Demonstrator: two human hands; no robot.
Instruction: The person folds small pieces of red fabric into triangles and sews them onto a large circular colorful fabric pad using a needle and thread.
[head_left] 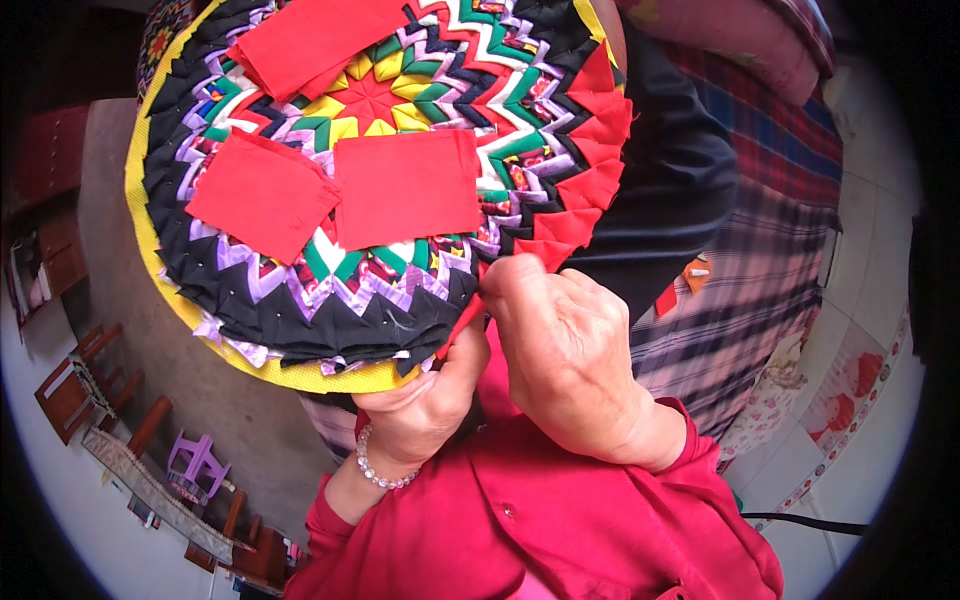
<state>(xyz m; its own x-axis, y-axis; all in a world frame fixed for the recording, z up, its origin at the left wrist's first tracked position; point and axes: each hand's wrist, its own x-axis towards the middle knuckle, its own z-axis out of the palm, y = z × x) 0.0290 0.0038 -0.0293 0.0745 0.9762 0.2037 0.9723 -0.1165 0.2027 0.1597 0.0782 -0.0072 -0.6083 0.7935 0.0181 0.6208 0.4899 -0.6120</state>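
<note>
A: Where's the mat?

B: I see the round patchwork mat [380, 180] on the lap; left hand [425, 395] grips its rim, right hand [565, 350] pinches a red triangle [545, 250].

A: Risk?

B: The fold may slip; loose red squares [405, 188] could slide off.

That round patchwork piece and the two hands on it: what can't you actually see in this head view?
- Fingertips of both the left hand and right hand: curled under at the edge of the round patchwork piece, so whether a needle or pin is held is hidden.
- The patchwork piece's top: cut off by the picture's upper edge.
- Its centre pattern: partly covered by three loose red fabric squares.
- Small orange thing on the plaid cloth: too small to identify.
</note>
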